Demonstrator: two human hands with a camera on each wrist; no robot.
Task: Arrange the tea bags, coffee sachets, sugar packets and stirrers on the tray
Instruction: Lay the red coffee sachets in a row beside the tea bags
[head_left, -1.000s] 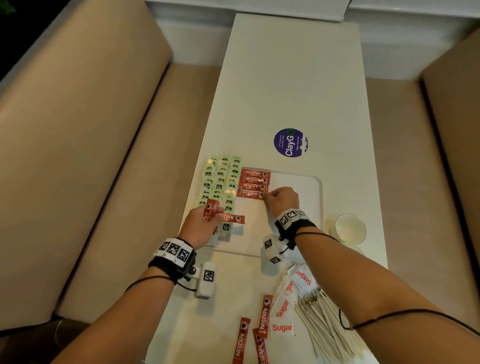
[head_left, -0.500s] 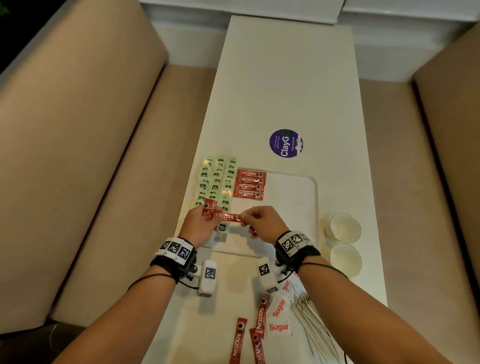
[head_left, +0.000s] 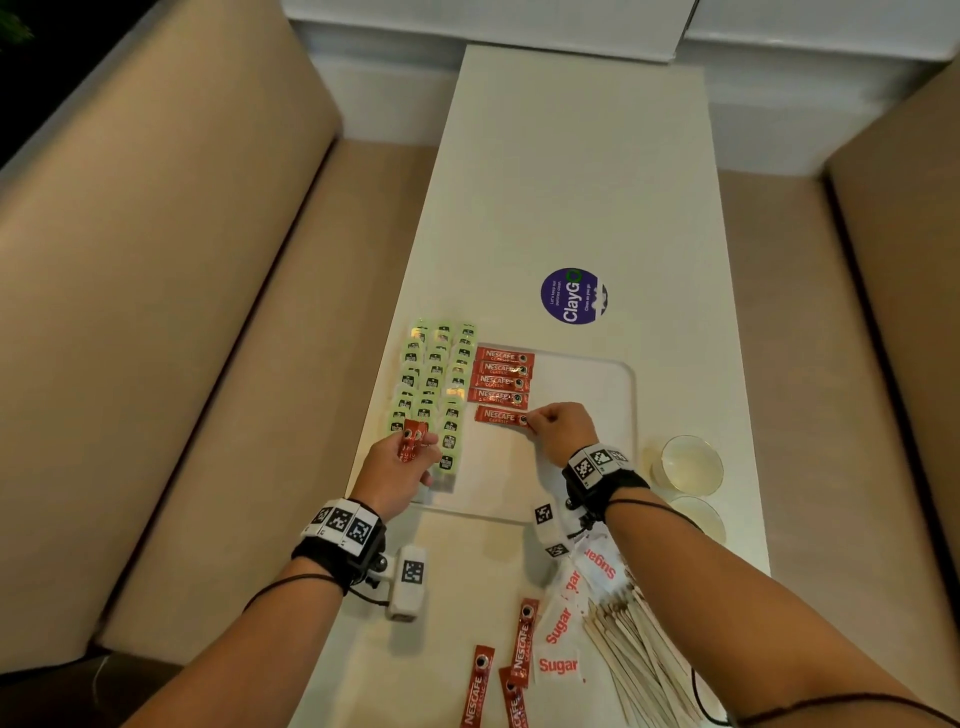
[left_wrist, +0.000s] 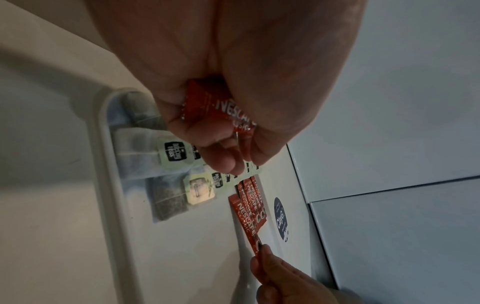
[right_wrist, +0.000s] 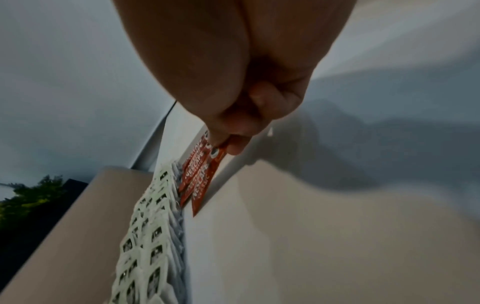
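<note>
A white tray (head_left: 618, 395) lies on the long white table. Several green-tagged tea bags (head_left: 434, 374) fill its left side in rows. Beside them lies a column of red Nescafe sachets (head_left: 501, 375). My right hand (head_left: 558, 428) pinches the end of one more coffee sachet (head_left: 500, 417) (right_wrist: 205, 181) just below that column, low over the tray. My left hand (head_left: 397, 467) grips a small bunch of coffee sachets (head_left: 413, 439) (left_wrist: 223, 109) above the tea bags' near end. Sugar packets (head_left: 563, 639), wooden stirrers (head_left: 644, 654) and loose sachets (head_left: 498, 670) lie on the table near me.
Two small glass cups (head_left: 688, 462) stand right of the tray near the table edge. A round purple ClayGo sticker (head_left: 571, 296) sits beyond the tray. Beige bench seats (head_left: 208, 312) flank the table on both sides.
My right hand took one sachet from the bunch in my left hand and carried it up and right to the spot under the sachet column. The left hand stayed in place.
</note>
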